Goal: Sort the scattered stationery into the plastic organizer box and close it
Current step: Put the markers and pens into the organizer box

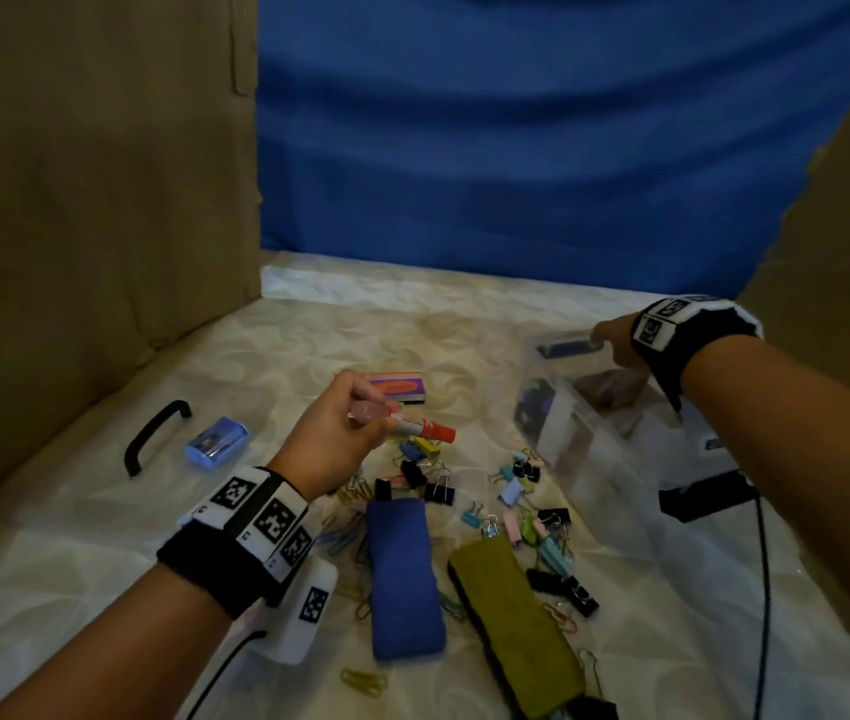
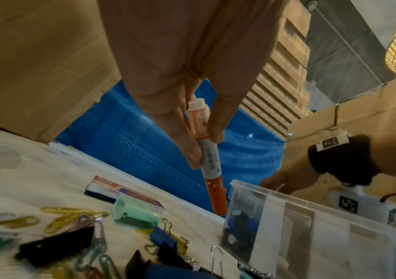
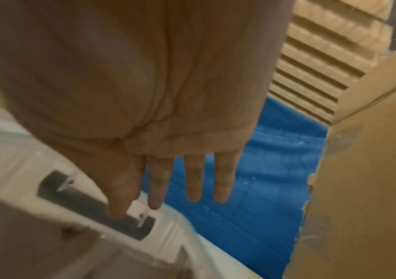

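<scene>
The left hand (image 1: pixel 332 433) pinches the orange marker (image 2: pixel 212 168) in its fingers (image 2: pixel 187 136), above the clips (image 1: pixel 516 506); the right hand (image 1: pixel 620 340), fingers straight, steadies the open box (image 2: pixel 316 226); next, I judge, the marker goes into a free compartment.

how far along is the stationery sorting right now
Early. Done: one compartment of the clear organizer box holds small blue and dark pieces. In hand: the left hand pinches an orange marker; the right hand steadies the box's far rim. Left: binder clips, paper clips, both cloth pouches, closing the box.
</scene>
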Tool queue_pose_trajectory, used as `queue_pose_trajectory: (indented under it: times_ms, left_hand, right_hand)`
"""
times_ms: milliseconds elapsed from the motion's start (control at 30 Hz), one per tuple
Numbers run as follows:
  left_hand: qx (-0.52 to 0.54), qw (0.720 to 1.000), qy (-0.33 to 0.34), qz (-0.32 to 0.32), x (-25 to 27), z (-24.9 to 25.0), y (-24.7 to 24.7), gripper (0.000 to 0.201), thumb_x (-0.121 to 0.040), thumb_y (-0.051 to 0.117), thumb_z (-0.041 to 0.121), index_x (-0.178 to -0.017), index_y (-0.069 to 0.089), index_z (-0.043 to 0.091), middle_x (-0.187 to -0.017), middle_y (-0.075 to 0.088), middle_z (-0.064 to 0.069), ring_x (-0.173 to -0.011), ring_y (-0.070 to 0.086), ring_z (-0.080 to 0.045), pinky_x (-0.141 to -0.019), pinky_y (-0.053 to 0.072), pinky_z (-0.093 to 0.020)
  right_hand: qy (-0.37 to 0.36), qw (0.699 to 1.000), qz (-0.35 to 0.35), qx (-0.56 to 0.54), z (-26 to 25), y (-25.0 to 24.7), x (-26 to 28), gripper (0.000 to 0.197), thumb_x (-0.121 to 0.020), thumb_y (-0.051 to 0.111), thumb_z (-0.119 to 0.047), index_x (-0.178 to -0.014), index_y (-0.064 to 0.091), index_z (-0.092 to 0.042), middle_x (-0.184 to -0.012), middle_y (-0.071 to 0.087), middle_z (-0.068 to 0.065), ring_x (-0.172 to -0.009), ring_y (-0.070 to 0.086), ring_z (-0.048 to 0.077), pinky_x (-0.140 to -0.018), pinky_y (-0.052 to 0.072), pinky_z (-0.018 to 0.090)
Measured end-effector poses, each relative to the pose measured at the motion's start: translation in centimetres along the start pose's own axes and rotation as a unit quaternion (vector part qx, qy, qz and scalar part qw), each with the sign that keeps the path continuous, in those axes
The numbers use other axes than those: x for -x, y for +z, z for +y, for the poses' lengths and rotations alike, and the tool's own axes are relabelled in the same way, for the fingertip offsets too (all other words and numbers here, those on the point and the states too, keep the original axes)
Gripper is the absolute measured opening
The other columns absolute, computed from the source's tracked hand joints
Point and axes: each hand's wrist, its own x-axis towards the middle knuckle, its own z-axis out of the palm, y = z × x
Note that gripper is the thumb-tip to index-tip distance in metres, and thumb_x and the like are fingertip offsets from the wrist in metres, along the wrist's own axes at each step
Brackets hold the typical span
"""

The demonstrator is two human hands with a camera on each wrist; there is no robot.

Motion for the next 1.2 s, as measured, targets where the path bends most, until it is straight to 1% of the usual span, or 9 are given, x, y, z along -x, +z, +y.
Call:
queue_pose_trajectory:
  times_ms: [200, 300, 433, 533, 633, 800, 933, 1067, 1200]
  left_hand:
    - [-0.036, 0.999, 0.027, -0.031, -0.1, -0.2, 0.0, 0.023, -0.088, 0.066, 0.015, -0.110, 0.070, 0.018, -0.106, 0.070, -0.003, -0.094, 0.065, -0.016, -0.085, 0.052, -0.033]
    - [-0.015, 0.999, 0.033, -0.037, 0.1, -0.3, 0.3, 0.024, -0.086, 0.068, 0.019, -0.109, 0.070, 0.024, -0.110, 0.071, -0.002, -0.101, 0.067, -0.018, -0.093, 0.053, -0.044]
    - [0.010, 0.998, 0.062, -0.018, 0.0, 1.1, 1.6, 0.026, -0.091, 0.060, 0.010, -0.115, 0.065, 0.017, -0.106, 0.066, 0.002, -0.093, 0.063, -0.004, -0.086, 0.054, -0.030]
    - [-0.011, 0.995, 0.098, -0.012, -0.8, 2.7, 3.5, 0.030, -0.094, 0.056, 0.015, -0.123, 0.062, 0.017, -0.108, 0.066, 0.000, -0.093, 0.065, -0.013, -0.088, 0.055, -0.036]
    - [-0.081, 0.986, 0.147, -0.018, -2.4, 4.3, 6.9, 0.034, -0.099, 0.045, 0.019, -0.133, 0.053, 0.019, -0.120, 0.061, -0.001, -0.100, 0.062, -0.021, -0.083, 0.051, -0.031]
    - [-0.129, 0.961, 0.240, -0.045, -6.4, 8.2, 13.0, 0.037, -0.101, 0.039, 0.016, -0.136, 0.047, 0.013, -0.133, 0.050, -0.008, -0.119, 0.051, -0.021, -0.099, 0.036, -0.021]
    - [-0.297, 0.915, 0.261, -0.079, -9.9, 10.2, 16.9, 0.043, -0.097, 0.042, 0.010, -0.139, 0.042, 0.020, -0.138, 0.046, -0.004, -0.118, 0.054, -0.028, -0.105, 0.040, -0.038]
    - [-0.394, 0.887, 0.212, -0.115, -12.6, 9.8, 18.6, 0.048, -0.093, 0.041, 0.007, -0.137, 0.043, 0.025, -0.138, 0.046, -0.003, -0.121, 0.051, -0.030, -0.104, 0.031, -0.042]
    - [-0.416, 0.873, 0.158, -0.199, -13.2, 9.0, 18.9, 0.046, -0.099, 0.023, 0.041, -0.142, 0.039, 0.036, -0.149, 0.041, 0.001, -0.139, 0.035, -0.023, -0.114, 0.017, -0.052]
  right_hand:
    - [0.038, 0.972, 0.047, -0.227, 0.6, 0.3, 8.1, 0.044, -0.099, 0.040, -0.013, -0.143, 0.038, -0.015, -0.149, 0.038, 0.013, -0.133, 0.041, 0.030, -0.106, 0.034, 0.033]
    - [0.059, 0.956, 0.074, -0.279, 0.6, 3.2, 10.0, 0.046, -0.101, 0.037, -0.027, -0.143, 0.036, -0.010, -0.150, 0.036, 0.016, -0.133, 0.040, 0.033, -0.107, 0.033, 0.036]
    - [0.165, 0.928, 0.096, -0.320, -0.4, 7.9, 10.7, 0.074, -0.093, 0.031, -0.058, -0.142, 0.033, -0.002, -0.150, 0.031, 0.021, -0.136, 0.032, 0.038, -0.112, 0.028, 0.048]
    - [0.212, 0.904, 0.113, -0.353, -1.5, 9.8, 11.4, 0.080, -0.093, 0.028, -0.060, -0.148, 0.021, -0.002, -0.156, 0.016, 0.021, -0.144, 0.015, 0.037, -0.119, 0.013, 0.048]
    - [0.232, 0.888, 0.136, -0.374, -2.2, 10.3, 11.8, 0.077, -0.095, 0.029, -0.053, -0.149, 0.014, 0.000, -0.159, 0.006, 0.022, -0.147, 0.004, 0.036, -0.119, 0.003, 0.046]
    - [0.240, 0.889, 0.120, -0.372, -2.2, 10.6, 11.6, 0.080, -0.094, 0.027, -0.056, -0.150, 0.013, -0.002, -0.159, 0.001, 0.020, -0.148, -0.001, 0.035, -0.120, -0.001, 0.044]
    - [0.240, 0.897, 0.119, -0.352, -2.4, 10.6, 11.6, 0.084, -0.091, 0.026, -0.061, -0.151, 0.014, -0.003, -0.160, 0.001, 0.020, -0.148, -0.001, 0.035, -0.121, 0.000, 0.044]
    - [0.236, 0.899, 0.117, -0.350, -2.4, 10.5, 11.8, 0.082, -0.091, 0.026, -0.061, -0.151, 0.016, -0.004, -0.159, 0.000, 0.020, -0.148, -0.001, 0.035, -0.120, -0.001, 0.044]
    - [0.237, 0.899, 0.117, -0.348, -2.5, 10.6, 11.6, 0.083, -0.091, 0.026, -0.062, -0.151, 0.015, -0.005, -0.160, -0.001, 0.019, -0.148, -0.002, 0.035, -0.121, -0.002, 0.044]
